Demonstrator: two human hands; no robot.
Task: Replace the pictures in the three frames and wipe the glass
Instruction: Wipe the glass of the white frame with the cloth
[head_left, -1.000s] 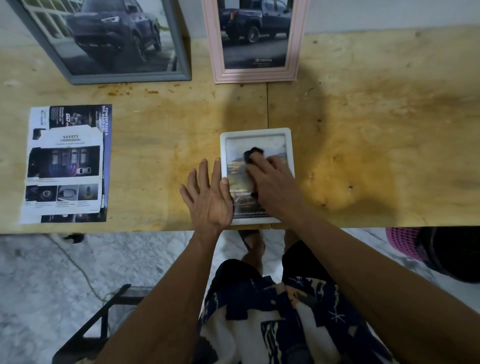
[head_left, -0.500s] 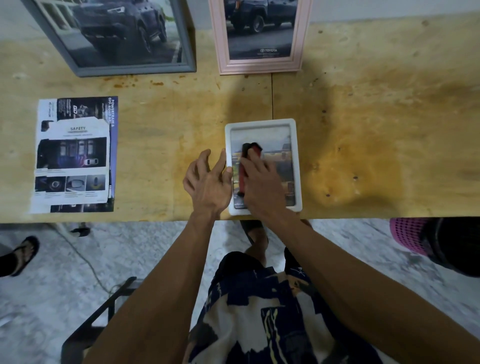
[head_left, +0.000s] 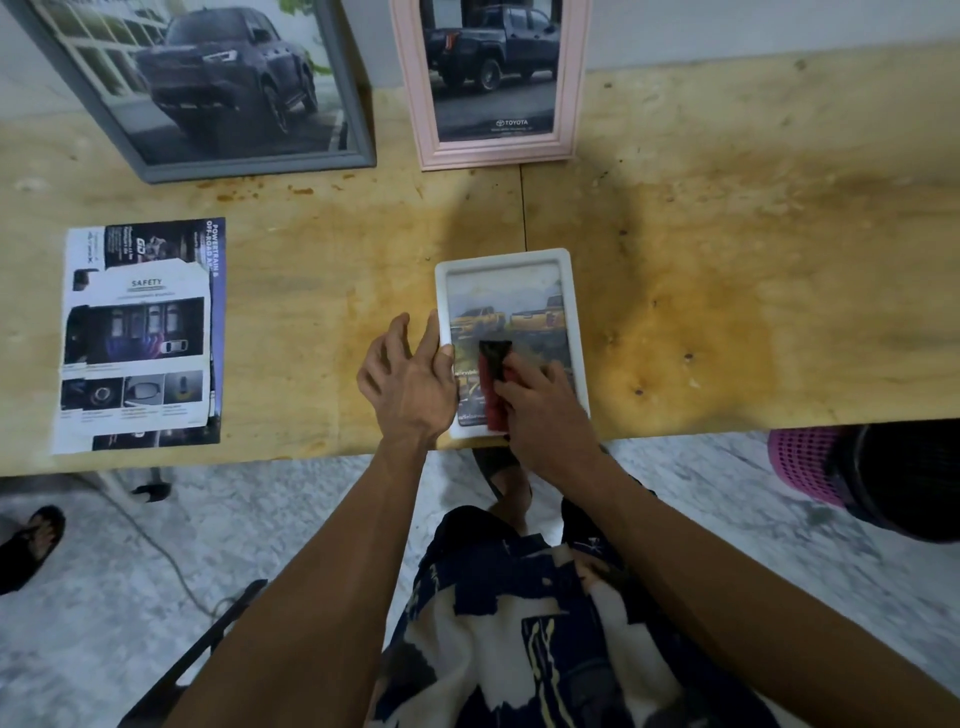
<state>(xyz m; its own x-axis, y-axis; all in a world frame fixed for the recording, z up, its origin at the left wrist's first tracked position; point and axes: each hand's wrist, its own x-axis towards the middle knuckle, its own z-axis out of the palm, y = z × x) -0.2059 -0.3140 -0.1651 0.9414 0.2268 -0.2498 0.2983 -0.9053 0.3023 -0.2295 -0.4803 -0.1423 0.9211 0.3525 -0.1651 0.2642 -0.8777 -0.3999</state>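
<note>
Centrally, a white picture frame is laid flat on a stained plywood table, close to the near edge, with a photo of two yellow pickup trucks shown under its glass. A red and black cloth is pressed onto the lower half of the glass by the right hand, whose fingers are curled over the cloth and grip it. The frame's left border is steadied by the left hand: the thumb is laid on that border and the fingers are spread, relaxed, over the table beside it.

At the back of the table, a grey frame with a dark pickup photo is leaned against the wall on the left, and a pink frame with another dark pickup photo is stood just to its right. Loose brochure pages are stacked flat on the table's left side, well apart from the white frame. Below the table's right end, a pink basket is seen on the marble floor.
</note>
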